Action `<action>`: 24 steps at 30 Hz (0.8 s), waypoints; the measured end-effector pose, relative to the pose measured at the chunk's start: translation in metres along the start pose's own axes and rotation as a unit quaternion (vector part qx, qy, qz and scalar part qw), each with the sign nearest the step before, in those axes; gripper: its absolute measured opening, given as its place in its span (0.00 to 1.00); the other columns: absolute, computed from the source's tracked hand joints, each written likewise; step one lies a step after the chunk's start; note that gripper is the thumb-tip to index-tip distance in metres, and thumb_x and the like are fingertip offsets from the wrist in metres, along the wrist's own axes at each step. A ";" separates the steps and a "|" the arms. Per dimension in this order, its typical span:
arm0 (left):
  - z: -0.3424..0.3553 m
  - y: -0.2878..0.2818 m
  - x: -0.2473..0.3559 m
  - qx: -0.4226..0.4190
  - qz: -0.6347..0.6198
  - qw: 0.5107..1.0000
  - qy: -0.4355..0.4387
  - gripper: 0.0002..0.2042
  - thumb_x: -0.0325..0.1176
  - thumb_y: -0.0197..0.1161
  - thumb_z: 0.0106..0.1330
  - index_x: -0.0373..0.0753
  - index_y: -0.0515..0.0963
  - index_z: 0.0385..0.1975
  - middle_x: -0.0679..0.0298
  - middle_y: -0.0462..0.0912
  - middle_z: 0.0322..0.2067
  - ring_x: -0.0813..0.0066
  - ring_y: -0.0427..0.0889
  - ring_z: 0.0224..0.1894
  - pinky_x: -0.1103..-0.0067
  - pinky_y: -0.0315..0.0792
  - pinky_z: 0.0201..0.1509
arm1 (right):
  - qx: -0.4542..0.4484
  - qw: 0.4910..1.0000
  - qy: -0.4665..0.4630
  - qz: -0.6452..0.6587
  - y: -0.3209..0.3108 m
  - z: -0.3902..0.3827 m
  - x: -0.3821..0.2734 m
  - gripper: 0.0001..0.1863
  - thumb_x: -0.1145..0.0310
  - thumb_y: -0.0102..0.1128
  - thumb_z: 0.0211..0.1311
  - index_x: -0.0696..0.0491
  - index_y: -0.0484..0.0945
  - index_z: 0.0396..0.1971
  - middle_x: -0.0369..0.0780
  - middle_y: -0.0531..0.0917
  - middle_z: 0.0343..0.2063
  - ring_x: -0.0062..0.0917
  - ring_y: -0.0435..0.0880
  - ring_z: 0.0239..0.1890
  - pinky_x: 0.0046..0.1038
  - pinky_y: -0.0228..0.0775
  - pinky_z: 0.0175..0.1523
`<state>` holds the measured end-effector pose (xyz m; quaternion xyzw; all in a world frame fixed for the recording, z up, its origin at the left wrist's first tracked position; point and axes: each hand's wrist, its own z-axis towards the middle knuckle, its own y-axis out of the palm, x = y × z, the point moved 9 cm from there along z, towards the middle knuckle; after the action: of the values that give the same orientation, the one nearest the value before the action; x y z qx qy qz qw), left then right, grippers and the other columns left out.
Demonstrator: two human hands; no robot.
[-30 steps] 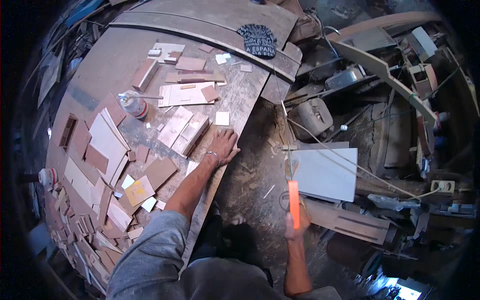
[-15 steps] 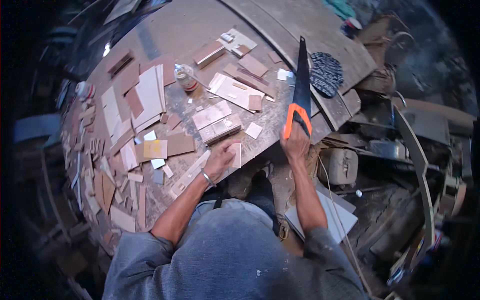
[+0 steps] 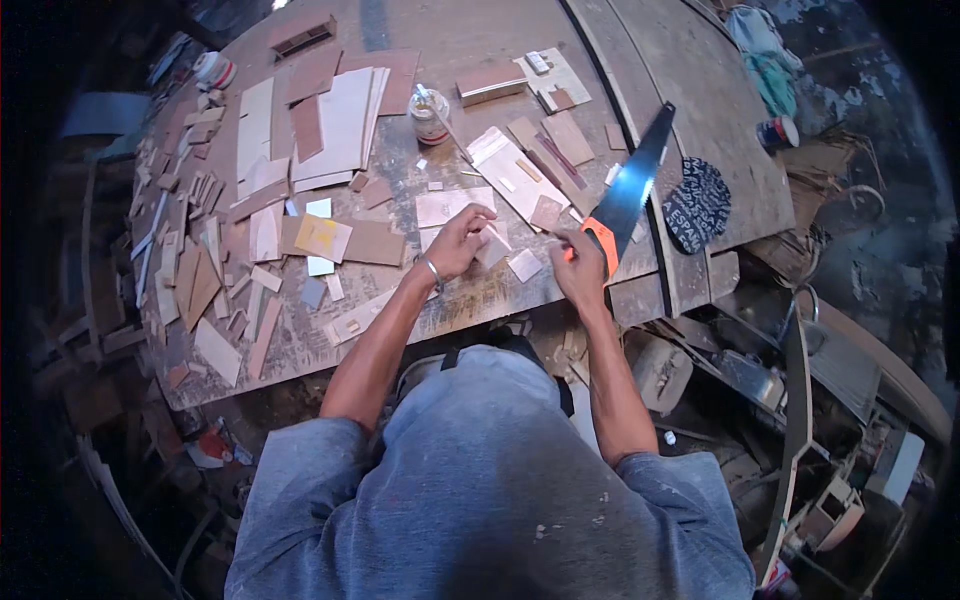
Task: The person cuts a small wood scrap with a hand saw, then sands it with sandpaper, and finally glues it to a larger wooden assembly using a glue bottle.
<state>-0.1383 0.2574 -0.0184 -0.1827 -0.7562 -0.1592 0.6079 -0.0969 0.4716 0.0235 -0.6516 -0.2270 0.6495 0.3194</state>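
My right hand [image 3: 582, 268] is closed round the orange handle of a handsaw [image 3: 637, 182]. The dark blade slants up and away to the right over the workbench [image 3: 420, 318]. My left hand [image 3: 458, 243], with a metal bangle at the wrist, pinches a small thin wood piece [image 3: 497, 238] between thumb and fingers. Below that piece lie flat wooden parts [image 3: 450, 208], partly covered by the hand. A small pale square of wood [image 3: 524, 264] rests on the bench between my two hands.
A glue jar [image 3: 430, 118] stands beyond my left hand. Wood offcuts [image 3: 205, 270] crowd the bench's left side. To the right lie a round dark patterned cloth pad [image 3: 697, 205] and a long groove. A metal canister [image 3: 662, 375] sits below the bench's right edge.
My left hand has lifted the small wood piece from the bench's front edge and moved it inward. The saw has tilted to the right and swung lower over the bench.
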 end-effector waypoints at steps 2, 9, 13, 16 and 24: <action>0.026 0.010 0.007 -0.041 0.015 0.998 0.036 0.14 0.23 0.55 0.67 0.37 0.68 0.52 0.63 0.79 0.40 0.76 0.77 0.46 0.78 0.72 0.53 | -0.050 0.986 0.038 0.155 0.003 0.021 -0.035 0.18 0.72 0.61 0.53 0.61 0.79 0.46 0.52 0.85 0.35 0.45 0.84 0.39 0.38 0.75 0.46; 0.052 -0.020 0.033 0.068 0.222 0.957 0.172 0.31 0.29 0.65 0.61 0.36 0.63 0.65 0.52 0.75 0.56 0.65 0.74 0.58 0.71 0.72 0.58 | -0.070 0.997 -0.001 0.038 0.029 0.066 -0.037 0.22 0.69 0.64 0.52 0.59 0.80 0.49 0.52 0.86 0.34 0.41 0.87 0.34 0.37 0.79 0.44; 0.029 -0.011 -0.010 -0.073 0.456 0.887 -0.007 0.47 0.44 0.76 0.48 0.34 0.60 0.68 0.48 0.69 0.63 0.52 0.66 0.67 0.58 0.61 0.67 | -0.088 0.995 0.014 -0.054 0.059 0.065 -0.021 0.19 0.70 0.63 0.49 0.60 0.82 0.44 0.56 0.85 0.34 0.49 0.86 0.38 0.43 0.77 0.47; 0.023 -0.008 -0.024 -0.058 0.480 0.875 -0.009 0.51 0.47 0.78 0.45 0.33 0.59 0.68 0.48 0.71 0.62 0.52 0.64 0.68 0.59 0.60 0.68 | -0.153 0.981 0.059 -0.107 0.090 0.060 -0.011 0.20 0.71 0.65 0.48 0.61 0.81 0.43 0.57 0.84 0.34 0.51 0.85 0.39 0.46 0.77 0.48; 0.030 0.002 -0.037 -0.083 0.462 0.882 -0.031 0.54 0.45 0.77 0.43 0.33 0.54 0.71 0.52 0.76 0.58 0.57 0.68 0.63 0.62 0.61 0.63 | -0.189 0.969 0.014 -0.159 0.126 0.062 -0.007 0.18 0.70 0.67 0.47 0.62 0.81 0.39 0.55 0.83 0.27 0.50 0.85 0.32 0.44 0.77 0.39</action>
<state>-0.1560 0.2699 -0.0610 -0.5662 -0.5881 0.0833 0.5715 -0.1733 0.3872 -0.0583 -0.6652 -0.4417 0.5262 0.2923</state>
